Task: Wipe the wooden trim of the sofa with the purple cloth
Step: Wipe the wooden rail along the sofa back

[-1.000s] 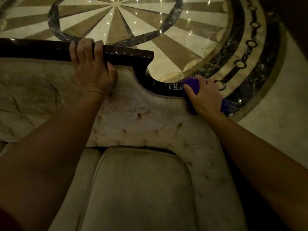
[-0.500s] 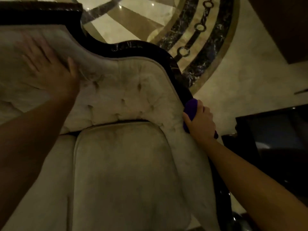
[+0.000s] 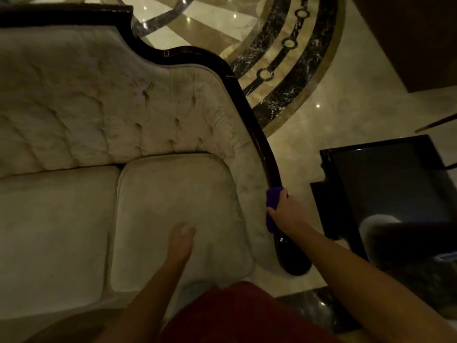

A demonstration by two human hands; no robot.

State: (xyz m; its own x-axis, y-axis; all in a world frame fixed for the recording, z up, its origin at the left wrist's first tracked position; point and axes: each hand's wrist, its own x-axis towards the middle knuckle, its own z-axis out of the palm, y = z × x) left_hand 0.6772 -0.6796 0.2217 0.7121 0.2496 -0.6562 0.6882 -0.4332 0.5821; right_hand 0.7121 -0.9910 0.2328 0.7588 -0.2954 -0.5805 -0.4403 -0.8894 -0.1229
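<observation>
Under the right hand [image 3: 288, 214], the purple cloth [image 3: 273, 196] is pressed to the dark wooden trim [image 3: 254, 120] of the sofa's arm, fingers closed around it. Off to that hand's left, the left hand [image 3: 181, 240] hangs loosely open and empty over the seat cushion [image 3: 173, 189].

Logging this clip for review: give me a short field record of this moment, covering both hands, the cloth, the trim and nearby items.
right hand: grip closed on the purple cloth, pressing it on the arm's trim
left hand: open, empty, over the seat cushion; contact unclear
wooden trim: dark, glossy, runs along the tufted backrest and down the arm
beside sofa: dark side table
floor: patterned marble
</observation>
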